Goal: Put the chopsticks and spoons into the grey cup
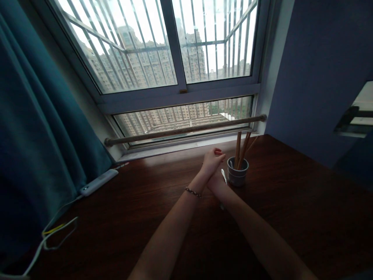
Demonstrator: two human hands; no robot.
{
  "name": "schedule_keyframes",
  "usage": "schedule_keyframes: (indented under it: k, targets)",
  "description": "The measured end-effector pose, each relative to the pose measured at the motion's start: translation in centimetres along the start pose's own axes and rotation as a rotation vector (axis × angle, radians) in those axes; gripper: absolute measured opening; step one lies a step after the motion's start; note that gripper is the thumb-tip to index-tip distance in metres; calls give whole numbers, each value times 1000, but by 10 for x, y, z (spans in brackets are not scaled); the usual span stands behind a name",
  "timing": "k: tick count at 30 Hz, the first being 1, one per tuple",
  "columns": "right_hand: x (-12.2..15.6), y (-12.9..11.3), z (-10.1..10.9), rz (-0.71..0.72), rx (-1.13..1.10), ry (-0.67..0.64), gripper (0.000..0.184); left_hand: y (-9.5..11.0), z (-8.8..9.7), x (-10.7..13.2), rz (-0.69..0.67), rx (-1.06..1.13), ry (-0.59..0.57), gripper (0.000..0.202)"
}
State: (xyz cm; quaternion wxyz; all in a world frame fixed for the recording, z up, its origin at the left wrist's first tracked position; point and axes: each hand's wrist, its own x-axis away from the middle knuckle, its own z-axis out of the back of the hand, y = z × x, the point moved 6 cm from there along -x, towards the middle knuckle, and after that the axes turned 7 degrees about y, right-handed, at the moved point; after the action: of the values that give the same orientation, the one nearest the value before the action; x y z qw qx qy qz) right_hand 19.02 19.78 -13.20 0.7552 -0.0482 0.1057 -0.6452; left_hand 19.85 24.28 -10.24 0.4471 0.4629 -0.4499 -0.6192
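Seen from the wearer's own head, two bare forearms reach forward over a dark reddish-brown counter (116,221) and meet near the middle, the clock directions here being taken from that meeting point. The left hand (214,158), with a dark beaded bracelet (193,192) at its wrist, lies across the right hand (217,181), the two touching. The left fingers (217,150) are loosely curled with the thumb near them; whether they have hold of anything cannot be told. The right fingers are hidden behind the left wrist, so how far open they are, and what they may grip, cannot be told either. At three o'clock, just beside the hands, a grey cup (237,179) stands upright on the counter, several wooden sticks (239,151) leaning in it and rising above its rim. Between cup and right hand lies a slim silvery utensil (223,176) — partly covered by the hand. At nine o'clock, well apart, a pale power strip (99,182) rests by a teal curtain (37,101); white cables (37,252) trail at eight o'clock. At twelve o'clock — beyond a horizontal rail (186,130) — a window (171,42) shows bars and tall buildings (131,50). A bluish wall (317,77) fills two o'clock.
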Motion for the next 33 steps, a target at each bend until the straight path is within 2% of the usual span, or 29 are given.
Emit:
schedule_keyframes:
  k: [2, 4, 6, 8, 9, 11, 13, 15, 18, 21, 24, 26, 29, 33]
  targets:
    - [9, -1, 17, -11, -37, -45, 19, 15, 18, 4, -57, 49, 48, 20]
    - [24, 3, 44, -16, -101, -44, 24, 27, 40, 11, -114, 108, 108, 23]
    - [44, 13, 78, -10, -154, -8, 10, 32, 63, 18, -156, 158, 177, 27]
    - [65, 27, 116, -16, -203, 118, 8, 27, 83, 23, -179, 185, 257, 28]
    - [75, 39, 135, -104, -268, 237, 10, 21, 90, 25, -185, 187, 296, 28]
    - [88, 59, 153, -257, -303, 298, 11, 5, 92, 28, -185, 166, 337, 29]
    - [88, 70, 159, -300, -313, 348, 10, -16, 77, 35, -171, 102, 305, 30]
    - [77, 76, 153, -318, -393, 353, 8, -36, 50, 51, -153, -4, 237, 29]
    - [60, 91, 139, -412, -530, 395, 6, -52, 13, 97, -180, -149, 201, 29]
    - [51, 101, 134, -446, -593, 438, 6, -54, -20, 147, -260, -223, -12, 28]
    - [53, 100, 135, -441, -651, 427, 5, -61, -30, 170, -268, -530, -53, 52]
    - [58, 96, 140, -422, -671, 430, 5, -68, -34, 170, -268, -720, -82, 52]
    - [66, 92, 148, -356, -714, 466, 4, -71, -39, 165, -306, -774, -142, 46]
    - [71, 101, 152, -246, -826, 520, 5, -67, -44, 168, -339, -793, -178, 39]
